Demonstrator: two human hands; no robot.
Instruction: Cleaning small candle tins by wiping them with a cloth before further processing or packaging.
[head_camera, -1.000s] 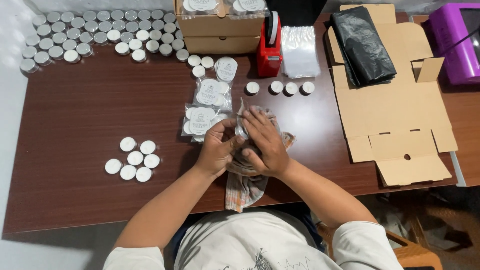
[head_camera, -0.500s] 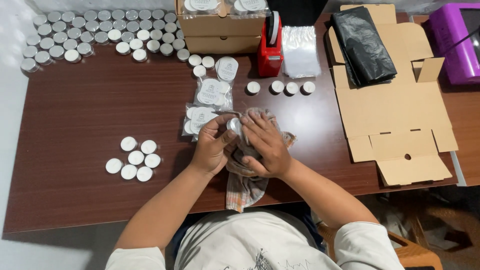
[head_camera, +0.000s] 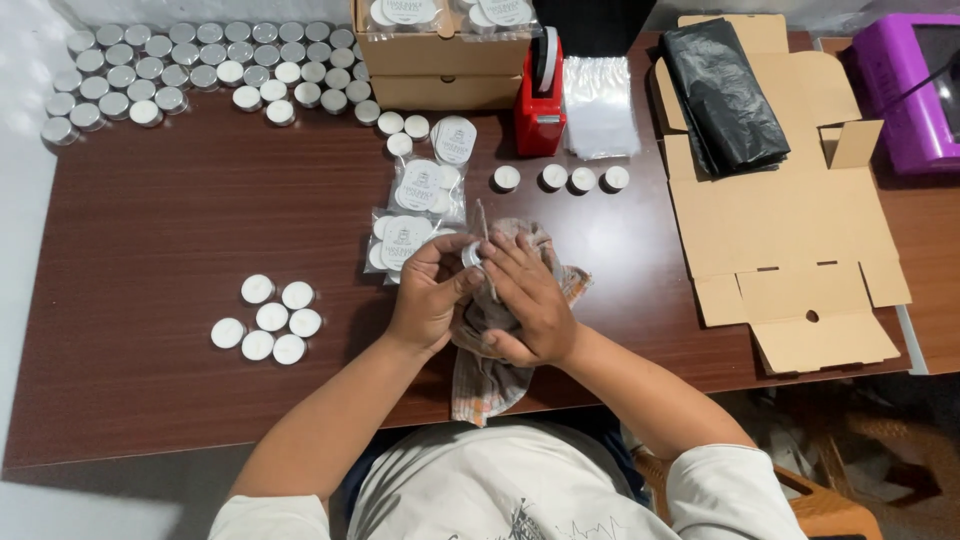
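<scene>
My left hand (head_camera: 428, 295) grips a small round silver tin (head_camera: 471, 254) above the brown table (head_camera: 180, 220). Against that tin my right hand (head_camera: 527, 297) presses a checked cloth (head_camera: 490, 375), which drapes down over the table's front edge. Just behind my hands lie clear bags of packed white-lidded tins (head_camera: 408, 235). A cluster of several white-topped tins (head_camera: 268, 319) sits on the table to my left.
Many silver tins (head_camera: 190, 65) fill the far left. A cardboard box (head_camera: 445, 65), red tape dispenser (head_camera: 541, 95) and clear bags (head_camera: 598, 105) stand at the back. Several loose tins (head_camera: 560, 178) lie mid-table. Flattened cardboard (head_camera: 790, 230) with a black bag (head_camera: 722, 95) and a purple device (head_camera: 915, 90) lie right.
My hands have turned the tin slightly inside the cloth, and the cloth's top corner now sticks up. Everything else on the table is unmoved.
</scene>
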